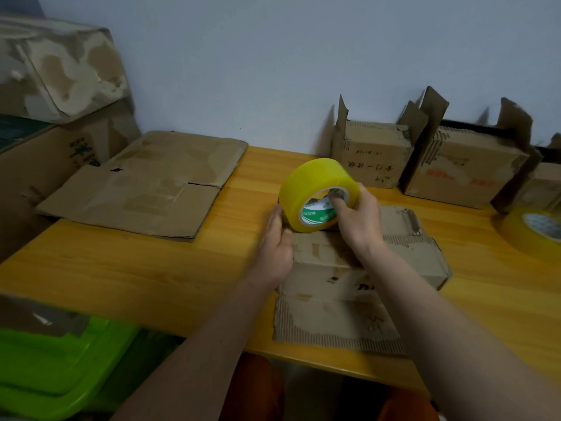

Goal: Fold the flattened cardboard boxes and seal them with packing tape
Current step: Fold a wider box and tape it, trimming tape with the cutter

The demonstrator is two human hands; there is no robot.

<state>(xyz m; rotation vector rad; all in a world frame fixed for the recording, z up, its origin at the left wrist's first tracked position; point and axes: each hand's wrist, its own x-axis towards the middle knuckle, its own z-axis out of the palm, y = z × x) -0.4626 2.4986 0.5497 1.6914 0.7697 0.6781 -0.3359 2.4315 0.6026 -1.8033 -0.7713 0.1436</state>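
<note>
Two hands work the sealing step: right hand grips the yellow packing-tape roll, fingers through its core. Left hand presses flat against the folded brown cardboard box beneath. Next, I judge, draw tape along its seam.

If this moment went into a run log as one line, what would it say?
step: taping | right hand: grips tape roll through core | left hand: fingers at roll's side, on folded box | table: flattened cardboard waiting

Yellow tape roll with green-white core, brown boxes, orange wood-grain table.
</note>
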